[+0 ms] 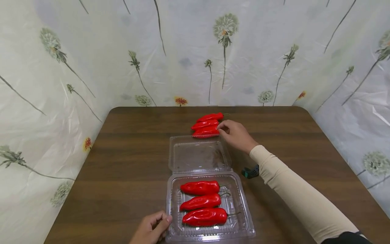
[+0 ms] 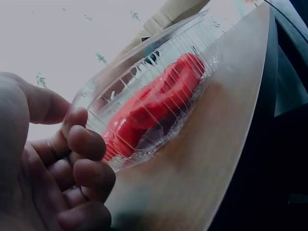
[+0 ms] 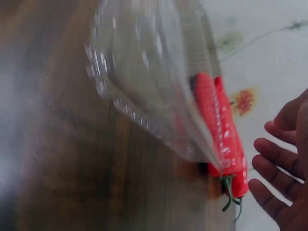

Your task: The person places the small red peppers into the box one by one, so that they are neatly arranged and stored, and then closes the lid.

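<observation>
A clear plastic clamshell container [image 1: 248,220] lies opened out, its lid [image 1: 199,156] folded back toward the far side. Three red peppers [image 1: 204,217] with green stems lie side by side in its base. My left hand [image 1: 152,226] pinches the left rim of the base between thumb and index finger; the other fingers curl loosely, as the left wrist view shows. Beyond the lid sit three more red peppers [image 1: 210,117], the nearest partly behind the lid's edge. By their stem ends is my right hand [image 3: 284,159], fingers spread with nothing between them.
The brown wooden table [image 1: 128,162] has a floral sheet [image 1: 182,51] behind it and at both sides. A dark band with a device [image 1: 251,172] shows under the right wrist, right of the container. A beige sleeve [image 1: 298,189] covers the right arm.
</observation>
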Motion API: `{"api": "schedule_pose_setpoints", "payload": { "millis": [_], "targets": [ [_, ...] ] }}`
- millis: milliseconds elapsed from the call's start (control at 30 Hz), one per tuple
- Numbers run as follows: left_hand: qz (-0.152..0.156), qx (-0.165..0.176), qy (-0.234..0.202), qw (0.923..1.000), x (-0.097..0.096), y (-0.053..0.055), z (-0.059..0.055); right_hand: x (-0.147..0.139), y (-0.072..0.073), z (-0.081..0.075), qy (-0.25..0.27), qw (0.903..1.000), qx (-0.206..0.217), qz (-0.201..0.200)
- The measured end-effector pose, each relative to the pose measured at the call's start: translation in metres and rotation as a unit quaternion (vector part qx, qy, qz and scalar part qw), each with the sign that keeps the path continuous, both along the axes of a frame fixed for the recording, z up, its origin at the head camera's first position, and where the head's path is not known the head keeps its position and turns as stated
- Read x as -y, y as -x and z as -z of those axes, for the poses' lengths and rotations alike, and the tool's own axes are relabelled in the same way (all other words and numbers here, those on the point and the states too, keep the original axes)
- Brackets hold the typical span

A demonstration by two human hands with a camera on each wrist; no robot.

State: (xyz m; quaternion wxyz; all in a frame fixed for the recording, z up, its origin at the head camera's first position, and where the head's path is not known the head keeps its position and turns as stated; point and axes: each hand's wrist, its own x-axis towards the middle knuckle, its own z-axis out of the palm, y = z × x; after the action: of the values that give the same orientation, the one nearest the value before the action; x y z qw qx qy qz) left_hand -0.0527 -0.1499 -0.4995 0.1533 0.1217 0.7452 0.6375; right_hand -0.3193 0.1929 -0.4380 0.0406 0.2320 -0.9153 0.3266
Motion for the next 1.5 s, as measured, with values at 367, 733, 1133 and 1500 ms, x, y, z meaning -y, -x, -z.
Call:
{"api": "schedule_pose_setpoints", "payload": {
  "millis": [367, 733, 1133, 1500],
  "targets": [
    [0.003, 0.023, -0.061, 0.9979, -0.003, -0.003, 0.006, 0.02, 0.033, 0.006, -0.156, 0.9842, -0.05, -0.067],
    [0.026, 0.018, -0.085, 0.9959, 0.0, -0.001, 0.005, 0.022, 0.05, 0.008, -0.183, 0.9805, 0.034, -0.063],
    [0.024, 0.034, -0.074, 0.9964, 0.004, 0.0, 0.005, 0.022, 0.061, 0.013, -0.131, 0.9802, 0.143, -0.041],
    [0.018, 0.022, -0.076, 0.9967, 0.005, 0.001, 0.008, 0.023, 0.069, 0.02, -0.1, 0.9812, 0.16, -0.039]
  ]
}}
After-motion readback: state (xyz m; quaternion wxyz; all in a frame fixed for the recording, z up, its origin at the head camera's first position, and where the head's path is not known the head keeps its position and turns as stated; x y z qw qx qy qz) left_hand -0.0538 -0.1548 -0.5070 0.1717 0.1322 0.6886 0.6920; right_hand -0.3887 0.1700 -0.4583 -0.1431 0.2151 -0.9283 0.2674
